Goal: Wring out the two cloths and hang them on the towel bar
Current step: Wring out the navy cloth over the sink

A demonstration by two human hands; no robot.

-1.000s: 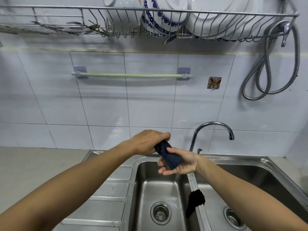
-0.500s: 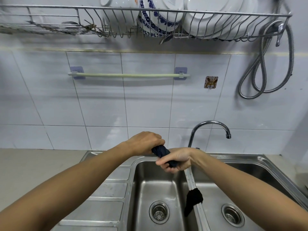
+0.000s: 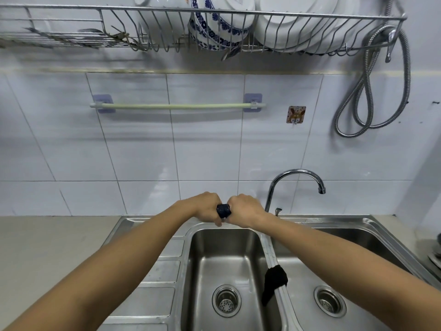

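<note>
A dark blue cloth (image 3: 223, 210) is rolled tight between my two fists above the far rim of the left sink basin; only a short stretch of it shows. My left hand (image 3: 205, 206) grips its left end and my right hand (image 3: 244, 211) grips its right end, knuckles almost touching. A second, black cloth (image 3: 274, 283) hangs over the divider between the two basins, near me. The pale green towel bar (image 3: 177, 106) is fixed to the tiled wall above, with nothing on it.
A steel double sink (image 3: 226, 263) lies below my arms, with a curved tap (image 3: 297, 182) behind the divider. A wire dish rack (image 3: 202, 32) with bowls and plates hangs overhead. A metal hose (image 3: 372, 91) loops at the right, and a small hook (image 3: 296, 115) sits beside the bar.
My right hand has turned from palm-up to knuckles-up and both fists have drawn together, so the blue cloth is twisted tighter and shows less. The hands have risen slightly toward the wall.
</note>
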